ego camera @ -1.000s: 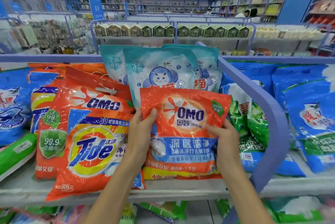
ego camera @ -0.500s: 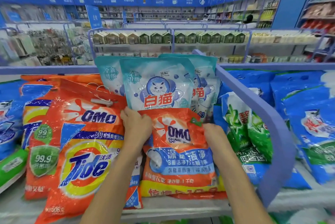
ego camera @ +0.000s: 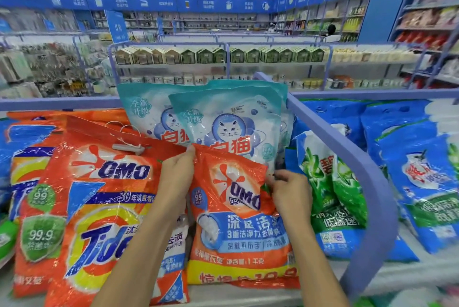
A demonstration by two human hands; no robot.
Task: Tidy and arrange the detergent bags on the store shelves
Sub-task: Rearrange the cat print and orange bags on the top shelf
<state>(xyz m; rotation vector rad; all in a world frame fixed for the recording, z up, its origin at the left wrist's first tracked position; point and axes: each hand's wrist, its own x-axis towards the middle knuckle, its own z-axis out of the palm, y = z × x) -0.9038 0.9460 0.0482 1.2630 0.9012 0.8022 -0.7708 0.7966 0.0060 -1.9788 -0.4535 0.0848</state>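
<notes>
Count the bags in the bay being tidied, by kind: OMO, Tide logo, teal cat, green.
OMO: 2, the large OMO bag and the small OMO bag
Tide: 1, the Tide bag
Teal cat: 3, the cat bags, rearmost showing only an edge
Green: 2, the green bags
Total: 8

Small orange bag [ego camera: 238,222] at centre: "OMO" in dark blue, "99" on a badge at its left edge, white "深层洁净" on a blue band. Larger orange bag [ego camera: 82,155] to its left: "OMO", and "99.9" on a green shield lower left. Near-left bag [ego camera: 99,244] in front of it: "Tide" in blue on yellow. Teal bags [ego camera: 231,118] behind, farther back: red "白猫", badge "全新升级".
</notes>
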